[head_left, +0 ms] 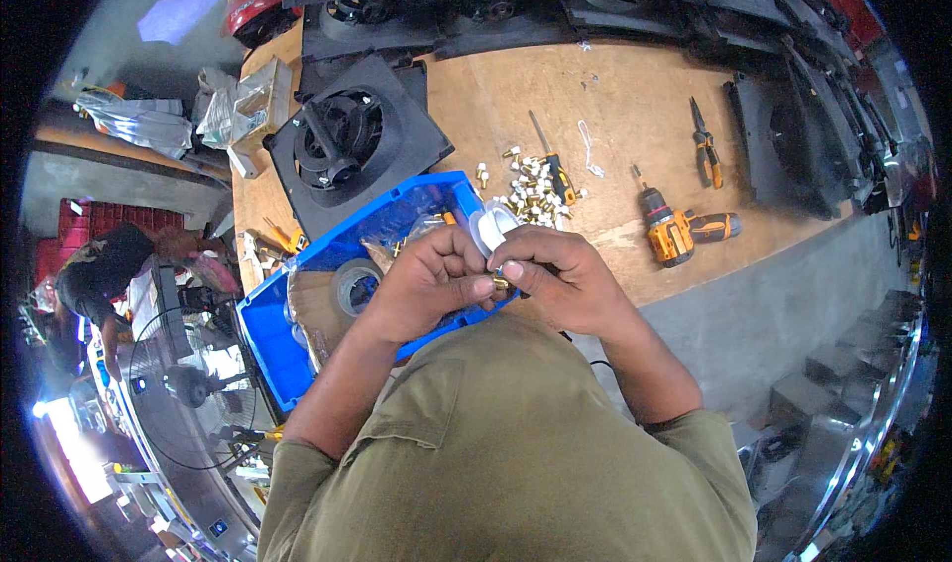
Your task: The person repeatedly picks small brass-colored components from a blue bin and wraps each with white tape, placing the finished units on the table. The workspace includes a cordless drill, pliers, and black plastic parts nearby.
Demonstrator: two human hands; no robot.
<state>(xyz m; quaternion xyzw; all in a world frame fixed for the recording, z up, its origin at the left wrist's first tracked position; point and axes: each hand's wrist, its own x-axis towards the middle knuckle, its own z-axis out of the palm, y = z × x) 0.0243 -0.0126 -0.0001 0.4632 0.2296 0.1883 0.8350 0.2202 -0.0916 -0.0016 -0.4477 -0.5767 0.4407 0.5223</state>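
Note:
Close to my chest, both hands meet over the front edge of a blue plastic bin point(288, 359). My left hand point(431, 276) is closed, its thumb and fingers pinching a small brass fitting point(501, 283). A spool of white tape point(492, 229) stands up between the two hands, and my right hand point(560, 276) has its fingers closed on it. Part of the fitting and the spool's lower side are hidden by fingers. Just beyond lies a pile of brass fittings with white ends point(535, 187). In the bin are a roll of clear tape point(355, 288) and cardboard.
On the wooden table point(635, 86) lie a screwdriver point(557, 170), pliers point(706, 145) and a yellow-black cordless drill point(679, 230). A black fan housing point(357, 140) sits behind the bin; more black housings point(496, 16) line the back. Leftward are a standing fan point(193, 385) and another person point(104, 274).

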